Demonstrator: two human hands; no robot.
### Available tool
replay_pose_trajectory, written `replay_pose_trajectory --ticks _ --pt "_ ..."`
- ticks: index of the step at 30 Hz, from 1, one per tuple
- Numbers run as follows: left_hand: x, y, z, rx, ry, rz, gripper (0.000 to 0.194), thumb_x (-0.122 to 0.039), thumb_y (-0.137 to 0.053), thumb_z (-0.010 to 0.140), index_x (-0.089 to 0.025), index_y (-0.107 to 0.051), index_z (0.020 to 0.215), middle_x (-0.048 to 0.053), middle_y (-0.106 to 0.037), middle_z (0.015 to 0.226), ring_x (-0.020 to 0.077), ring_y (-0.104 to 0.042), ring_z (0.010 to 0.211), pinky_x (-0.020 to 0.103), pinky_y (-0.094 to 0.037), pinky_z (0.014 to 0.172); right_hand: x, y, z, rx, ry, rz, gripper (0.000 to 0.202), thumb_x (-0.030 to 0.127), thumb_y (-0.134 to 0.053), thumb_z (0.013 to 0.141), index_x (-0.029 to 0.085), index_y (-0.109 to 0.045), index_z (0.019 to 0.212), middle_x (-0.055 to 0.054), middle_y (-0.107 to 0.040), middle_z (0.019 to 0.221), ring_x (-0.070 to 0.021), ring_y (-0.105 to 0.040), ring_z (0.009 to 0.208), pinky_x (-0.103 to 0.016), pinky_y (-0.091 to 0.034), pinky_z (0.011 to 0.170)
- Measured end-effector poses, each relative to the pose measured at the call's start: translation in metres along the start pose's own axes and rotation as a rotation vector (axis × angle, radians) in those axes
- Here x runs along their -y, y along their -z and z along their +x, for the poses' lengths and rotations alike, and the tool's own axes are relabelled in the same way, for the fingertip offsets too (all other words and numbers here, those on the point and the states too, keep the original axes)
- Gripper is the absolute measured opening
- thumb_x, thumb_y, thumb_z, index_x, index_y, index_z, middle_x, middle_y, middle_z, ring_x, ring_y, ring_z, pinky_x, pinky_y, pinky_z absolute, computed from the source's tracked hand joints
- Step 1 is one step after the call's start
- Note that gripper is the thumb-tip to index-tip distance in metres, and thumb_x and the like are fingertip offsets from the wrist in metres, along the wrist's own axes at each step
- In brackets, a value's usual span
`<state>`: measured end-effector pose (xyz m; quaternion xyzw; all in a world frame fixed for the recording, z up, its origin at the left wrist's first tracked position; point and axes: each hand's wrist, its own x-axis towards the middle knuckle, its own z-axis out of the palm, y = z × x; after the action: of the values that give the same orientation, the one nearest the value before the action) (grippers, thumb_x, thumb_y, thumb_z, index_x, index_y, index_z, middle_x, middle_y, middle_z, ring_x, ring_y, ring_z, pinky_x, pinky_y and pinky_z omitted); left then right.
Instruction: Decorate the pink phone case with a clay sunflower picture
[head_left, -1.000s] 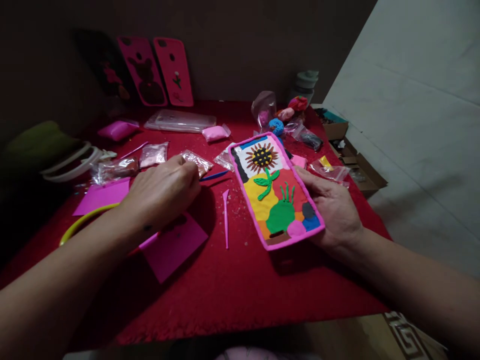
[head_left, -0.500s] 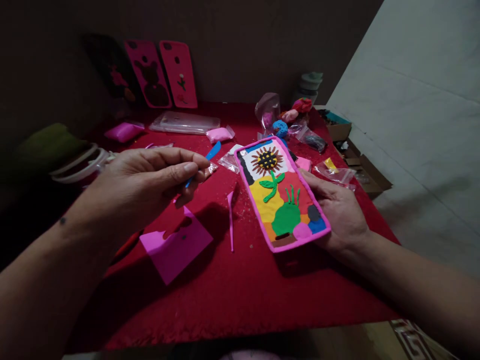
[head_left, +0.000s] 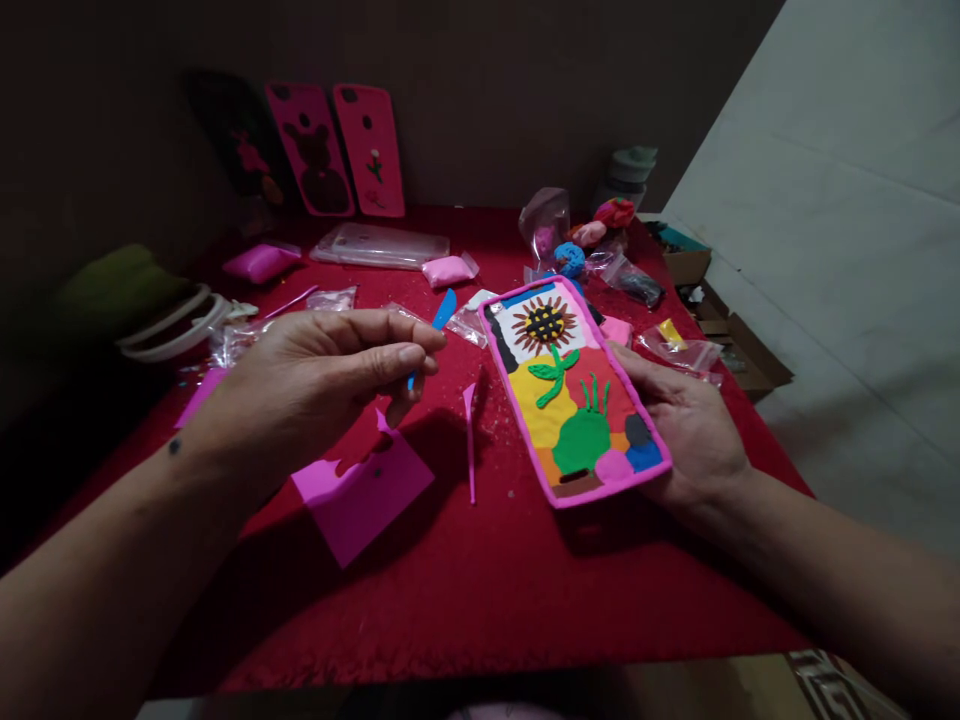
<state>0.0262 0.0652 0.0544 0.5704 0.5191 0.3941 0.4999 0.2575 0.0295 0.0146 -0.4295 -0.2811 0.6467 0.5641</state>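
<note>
My right hand point(head_left: 694, 425) grips a phone case point(head_left: 541, 400) from its right side, tilted up over the table. Coloured clay patches cover the case inside a pink rim, with a sunflower in relief at the top and a green shape with thin strands lower down. Between the thumb and fingers of my left hand point(head_left: 352, 375) is a small blue plastic clay knife point(head_left: 445, 309), its blade pointing up and right, apart from the case. Below that hand lies a pink sheet point(head_left: 375, 510) with a ragged cut-out. A pink modelling tool point(head_left: 471, 450) rests between the sheet and the case.
Decorated phone cases point(head_left: 369, 150) lean against the back wall. Clear cases point(head_left: 382, 245), a pink clay packet point(head_left: 450, 270) and blue clay point(head_left: 568, 260) lie on the red cloth point(head_left: 480, 600). A tub point(head_left: 176, 325) stands left, cardboard boxes point(head_left: 739, 350) right.
My left hand has moved slightly right with the blue knife, nearer the case. The whole view has shifted a little, and the case stays in my right hand.
</note>
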Motion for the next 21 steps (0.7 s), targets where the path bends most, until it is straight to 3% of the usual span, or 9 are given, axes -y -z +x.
replay_pose_trajectory --ticks 11,16,21 --pt "0.004 0.001 0.001 -0.041 -0.037 0.068 0.009 -0.018 -0.074 0.077 -0.02 -0.079 0.083 0.004 -0.073 0.077 0.0092 -0.058 0.057 0.016 -0.044 0.047 0.0 -0.001 0.001 0.048 -0.078 0.038 0.006 0.032 -0.071 0.078 0.027 -0.074 0.077 -0.003 -0.079 0.094 -0.0305 -0.073 0.104 -0.053 -0.057 0.1" --pt "0.009 0.003 -0.001 -0.061 -0.239 0.189 0.013 -0.019 -0.067 0.087 -0.022 -0.079 0.086 -0.001 -0.072 0.079 0.0072 -0.06 0.066 0.016 -0.048 0.061 -0.002 0.001 0.003 0.001 -0.087 0.034 0.009 0.034 -0.07 0.078 0.027 -0.073 0.075 -0.003 -0.08 0.093 -0.03 -0.072 0.106 -0.051 -0.058 0.1" --pt "0.011 0.001 -0.004 -0.018 -0.363 0.271 0.018 -0.014 -0.067 0.082 -0.025 -0.076 0.093 -0.004 -0.075 0.087 0.0093 -0.066 0.077 0.018 -0.052 0.073 -0.003 0.002 0.003 0.035 -0.078 0.021 0.008 0.036 -0.072 0.077 0.028 -0.073 0.078 -0.002 -0.08 0.094 -0.0303 -0.072 0.105 -0.051 -0.058 0.098"
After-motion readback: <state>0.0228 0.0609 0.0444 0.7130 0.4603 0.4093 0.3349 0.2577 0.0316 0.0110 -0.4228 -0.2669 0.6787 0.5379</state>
